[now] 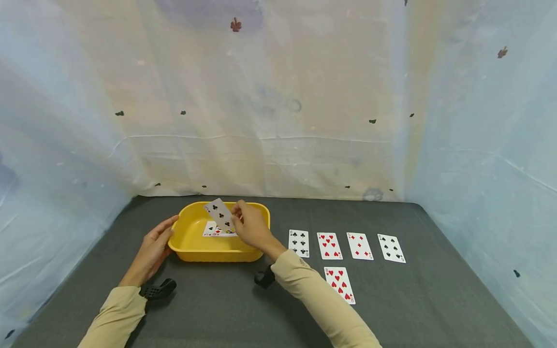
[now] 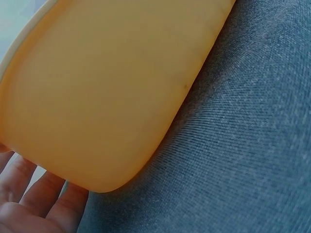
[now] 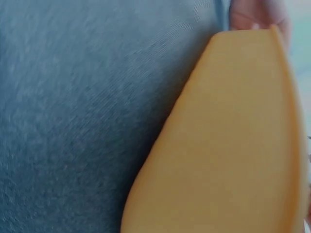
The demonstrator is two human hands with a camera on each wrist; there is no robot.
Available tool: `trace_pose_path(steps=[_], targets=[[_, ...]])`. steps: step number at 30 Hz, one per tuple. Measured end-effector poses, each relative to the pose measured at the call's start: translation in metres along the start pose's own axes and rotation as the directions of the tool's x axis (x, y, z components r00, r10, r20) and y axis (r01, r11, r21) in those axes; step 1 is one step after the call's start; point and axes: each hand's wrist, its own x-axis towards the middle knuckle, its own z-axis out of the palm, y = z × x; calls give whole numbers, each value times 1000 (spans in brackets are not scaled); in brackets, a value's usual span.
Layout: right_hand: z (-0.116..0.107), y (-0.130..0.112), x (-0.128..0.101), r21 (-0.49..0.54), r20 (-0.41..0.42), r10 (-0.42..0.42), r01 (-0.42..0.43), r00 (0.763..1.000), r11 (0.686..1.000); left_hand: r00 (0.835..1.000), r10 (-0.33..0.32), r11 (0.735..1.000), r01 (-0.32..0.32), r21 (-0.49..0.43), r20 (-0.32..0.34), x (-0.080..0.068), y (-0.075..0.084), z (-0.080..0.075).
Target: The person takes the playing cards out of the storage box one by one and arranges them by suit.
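Nearest to us, a single red eight of hearts playing card (image 1: 340, 284) lies face up on the dark grey cloth tabletop (image 1: 435, 299), alone in a second row. Just beyond it runs a row of four face-up cards: a black six of clubs (image 1: 299, 243), a red seven of hearts (image 1: 329, 246), a red diamonds card (image 1: 359, 246) and a black spades card (image 1: 391, 248), side by side and apart from each other.

To the left stands a shallow yellow plastic tub (image 1: 219, 254). Our left hand (image 1: 153, 251) rests flat against its left outer wall, fingers straight and relaxed, gripping nothing; the left wrist view shows the fingers (image 2: 46, 199) under the tub's rounded corner. Our right hand (image 1: 251, 225) reaches over the tub and pinches a white clubs card (image 1: 220, 214) at one edge between thumb and fingertips, holding it tilted above the tub floor. More cards (image 1: 216, 230) lie in the tub below it; we cannot read them all.

We judge the step in hand to be lifting this card clear of the tub. To do it well we would keep the pinch light at the edge so the card does not bend, keep the left hand steady on the wall so the tub does not slide, and clear the right rim before moving toward the rows.

Behind everything hangs a pale, wrinkled fabric backdrop (image 1: 278, 96).
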Motion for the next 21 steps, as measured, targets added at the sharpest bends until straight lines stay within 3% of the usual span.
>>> trace_pose_path(steps=[4,11,21], targets=[[-8,-1,-3,182,-27,62,-56,998,982,1000,3,1000,-3,13,2,0,0,-1],[-23,0,-8,309,-55,185,-159,981,938,1000,1,1000,-1,20,1,0,-1,-2],[-50,2,-18,564,31,367,-320,930,761,1000,-1,1000,1,12,-6,1,-3,-2]])
